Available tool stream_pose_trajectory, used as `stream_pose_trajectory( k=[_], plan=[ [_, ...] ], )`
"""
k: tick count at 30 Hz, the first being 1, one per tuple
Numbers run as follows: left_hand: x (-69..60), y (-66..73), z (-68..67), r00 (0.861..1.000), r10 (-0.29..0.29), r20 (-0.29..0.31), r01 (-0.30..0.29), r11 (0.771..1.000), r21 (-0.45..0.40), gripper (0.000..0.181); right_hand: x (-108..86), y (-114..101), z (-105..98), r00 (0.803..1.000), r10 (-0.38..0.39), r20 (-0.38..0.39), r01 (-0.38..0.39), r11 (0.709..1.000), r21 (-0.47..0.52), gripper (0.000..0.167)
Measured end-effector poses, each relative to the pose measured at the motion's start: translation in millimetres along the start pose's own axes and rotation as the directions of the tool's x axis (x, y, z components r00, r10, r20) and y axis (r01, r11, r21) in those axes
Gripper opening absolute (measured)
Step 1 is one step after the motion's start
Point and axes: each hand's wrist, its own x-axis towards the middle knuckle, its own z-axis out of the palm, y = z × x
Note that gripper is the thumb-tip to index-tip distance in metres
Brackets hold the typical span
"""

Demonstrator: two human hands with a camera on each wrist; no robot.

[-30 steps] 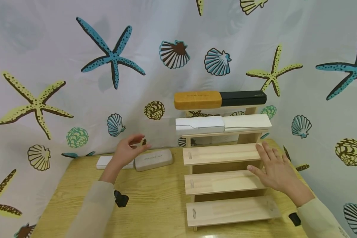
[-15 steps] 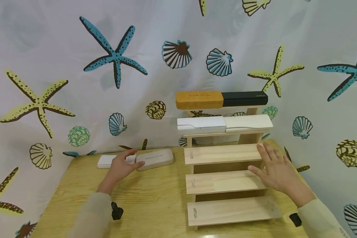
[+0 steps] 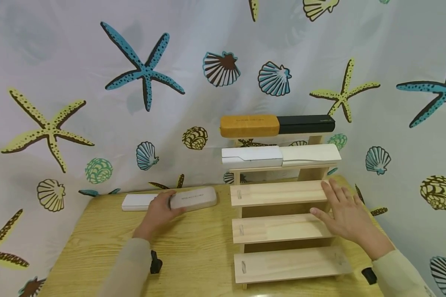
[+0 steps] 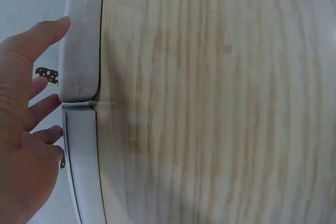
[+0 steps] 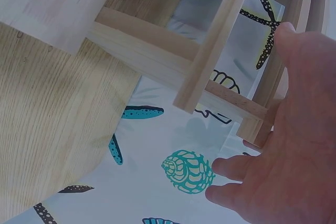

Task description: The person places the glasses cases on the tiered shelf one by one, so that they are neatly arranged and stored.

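Observation:
A grey-beige glasses case (image 3: 194, 199) with faint lettering lies at the back of the wooden table. My left hand (image 3: 159, 214) is at its left end, thumb at the near side and fingers at the far side. In the left wrist view the thumb overlaps the edge of the case (image 4: 84, 40); no firm grip shows. Left of it, partly behind the hand, lies a flat white box (image 3: 136, 201). My right hand (image 3: 347, 214) rests with extended fingers at the right side of a stepped wooden rack (image 3: 278, 193); its fingertips touch one shelf's end.
On the rack's top step sit an orange case (image 3: 249, 126) and a black case (image 3: 305, 124). The step below holds a white box (image 3: 251, 155) and a cream case (image 3: 310, 154). A patterned curtain (image 3: 186, 99) hangs close behind the table (image 3: 193, 255).
My left hand has come down from above the table and moved right, onto the left end of the grey-beige glasses case. The right hand keeps its place on the rack.

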Motion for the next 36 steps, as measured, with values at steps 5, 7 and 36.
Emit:
stream_pose_trajectory(
  k=[5,7,36],
  plan=[
    [2.7,-1.4,6.1,1.0,0.016,0.007,-0.016,1.0,-0.016,0.08,-0.1,0,-1,1.0,0.001,0.0,-0.001,1.0,0.008,0.091],
    [2.4,-0.7,7.7,1.0,0.007,0.031,-0.006,1.0,-0.02,0.082,-0.2,0,-1,1.0,0.0,-0.001,0.0,1.0,0.007,0.091],
    [-11.6,5.8,24.3,0.997,-0.053,-0.054,0.053,0.999,0.002,0.081,-0.7,2,2,1.0,-0.007,-0.015,0.007,1.0,0.028,0.09]
  ],
)
